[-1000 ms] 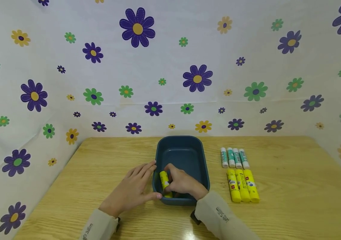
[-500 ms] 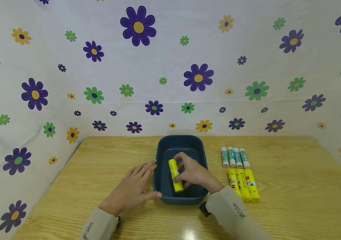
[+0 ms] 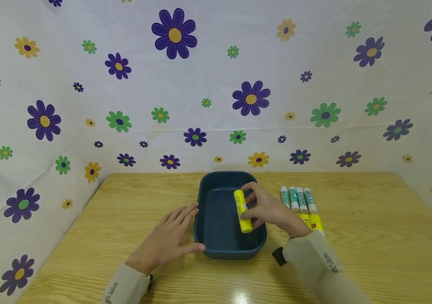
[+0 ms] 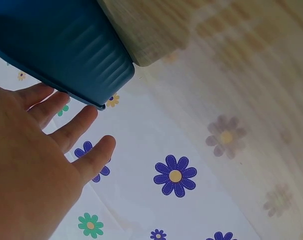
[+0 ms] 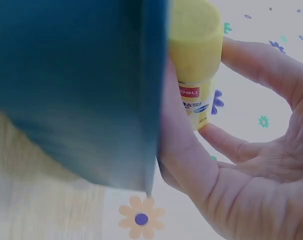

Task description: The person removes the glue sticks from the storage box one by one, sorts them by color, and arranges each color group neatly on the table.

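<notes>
My right hand (image 3: 271, 210) pinches a yellow glue stick (image 3: 242, 211) between thumb and fingers, above the right part of a dark blue bin (image 3: 209, 236). Close up in the right wrist view, the glue stick (image 5: 194, 55) shows a red label, and the bin's wall (image 5: 91, 100) covers part of it. At the bin's left rim rests my left hand (image 3: 164, 240), fingers extended and thumb near the front corner. The left wrist view has that hand's fingertips (image 4: 89, 117) along the rim of the bin (image 4: 66, 55). Inside, the bin shows only its bare floor.
Right of the bin, several white-and-green glue sticks (image 3: 300, 199) lie side by side in a row. Nearer me are yellow glue sticks (image 3: 316, 223), partly hidden by my right forearm. A flowered cloth (image 3: 208, 84) hangs behind the wooden table (image 3: 144, 190).
My right hand has lifted the yellow glue stick from the bin's front left corner and moved it rightward and up. The left hand has stayed at the rim.
</notes>
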{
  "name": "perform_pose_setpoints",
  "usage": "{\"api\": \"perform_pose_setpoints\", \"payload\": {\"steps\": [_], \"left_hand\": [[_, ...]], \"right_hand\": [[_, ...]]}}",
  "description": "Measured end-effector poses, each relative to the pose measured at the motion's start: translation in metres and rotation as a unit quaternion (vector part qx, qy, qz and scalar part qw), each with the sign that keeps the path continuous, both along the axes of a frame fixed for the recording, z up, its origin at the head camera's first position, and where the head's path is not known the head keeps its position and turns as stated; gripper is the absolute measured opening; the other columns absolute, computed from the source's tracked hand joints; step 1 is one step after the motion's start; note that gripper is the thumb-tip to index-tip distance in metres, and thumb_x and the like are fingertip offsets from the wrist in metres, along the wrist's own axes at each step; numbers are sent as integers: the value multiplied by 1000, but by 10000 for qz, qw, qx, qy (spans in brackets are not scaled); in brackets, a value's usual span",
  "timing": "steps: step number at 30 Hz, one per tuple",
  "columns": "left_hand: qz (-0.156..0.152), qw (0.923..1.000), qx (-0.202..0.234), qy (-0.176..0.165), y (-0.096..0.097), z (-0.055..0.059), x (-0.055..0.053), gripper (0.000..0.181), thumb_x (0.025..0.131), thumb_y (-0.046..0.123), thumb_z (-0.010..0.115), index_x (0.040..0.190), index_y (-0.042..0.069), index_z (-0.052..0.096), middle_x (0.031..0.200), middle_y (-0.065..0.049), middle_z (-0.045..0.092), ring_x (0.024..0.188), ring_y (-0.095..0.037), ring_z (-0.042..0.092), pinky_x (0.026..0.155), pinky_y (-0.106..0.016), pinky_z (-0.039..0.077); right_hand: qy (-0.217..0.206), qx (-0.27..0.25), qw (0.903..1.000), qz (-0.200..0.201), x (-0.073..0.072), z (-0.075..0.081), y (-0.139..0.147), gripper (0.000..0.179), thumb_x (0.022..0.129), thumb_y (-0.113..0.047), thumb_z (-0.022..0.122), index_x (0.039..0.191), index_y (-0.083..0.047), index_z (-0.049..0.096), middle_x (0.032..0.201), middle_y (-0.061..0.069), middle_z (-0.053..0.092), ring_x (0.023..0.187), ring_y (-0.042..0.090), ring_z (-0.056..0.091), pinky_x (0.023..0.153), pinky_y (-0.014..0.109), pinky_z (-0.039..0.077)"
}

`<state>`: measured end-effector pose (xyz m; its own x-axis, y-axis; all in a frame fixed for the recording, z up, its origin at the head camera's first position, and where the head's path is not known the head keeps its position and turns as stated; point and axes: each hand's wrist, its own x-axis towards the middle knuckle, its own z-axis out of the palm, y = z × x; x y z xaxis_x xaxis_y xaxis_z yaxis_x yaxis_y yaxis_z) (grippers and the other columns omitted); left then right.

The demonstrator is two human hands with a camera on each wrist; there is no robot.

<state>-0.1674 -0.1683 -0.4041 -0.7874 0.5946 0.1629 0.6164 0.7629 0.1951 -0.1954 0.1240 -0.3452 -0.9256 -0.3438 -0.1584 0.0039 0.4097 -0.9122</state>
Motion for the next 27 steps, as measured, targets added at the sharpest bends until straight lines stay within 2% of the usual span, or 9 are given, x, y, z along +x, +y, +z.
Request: {"api": "perform_pose_setpoints", "payload": {"steps": [4, 10, 20, 27], "left_hand": [[-14, 10000, 1, 11, 0, 0, 1, 93, 94, 70, 52, 154, 0, 39, 164, -11, 30, 146, -33, 33, 116, -58, 29], [-8, 10000, 9, 25, 0, 0, 1, 92, 94, 67, 56, 154, -1, 39, 164, -11, 30, 146, -33, 33, 116, -58, 29], [-9, 10000, 2, 11, -1, -2, 1, 94, 94, 69, 53, 155, 0, 38, 164, -11, 29, 147, -33, 32, 117, -58, 29], [-17, 10000, 29, 22, -1, -2, 1, 94, 94, 70, 52, 155, 0, 38, 164, -11, 29, 147, -33, 32, 117, -58, 28]], "right_hand": [[-71, -10, 10000, -32, 1, 4, 11, 76, 85, 6, 75, 147, 1, 30, 124, 28, 47, 95, 34, 64, 65, 43, 63], [36, -24, 10000, -28, 5, 9, 30, 75, 86, 2, 74, 147, 3, 30, 123, 28, 47, 92, 33, 66, 67, 43, 63], [111, 72, 9999, -71, 9, 10, 50, 80, 85, -1, 73, 151, 3, 28, 124, 29, 46, 88, 31, 62, 66, 41, 62], [293, 113, 9995, -97, 13, 12, 62, 80, 84, 1, 74, 150, 5, 28, 123, 31, 47, 90, 30, 63, 65, 44, 62]]}}
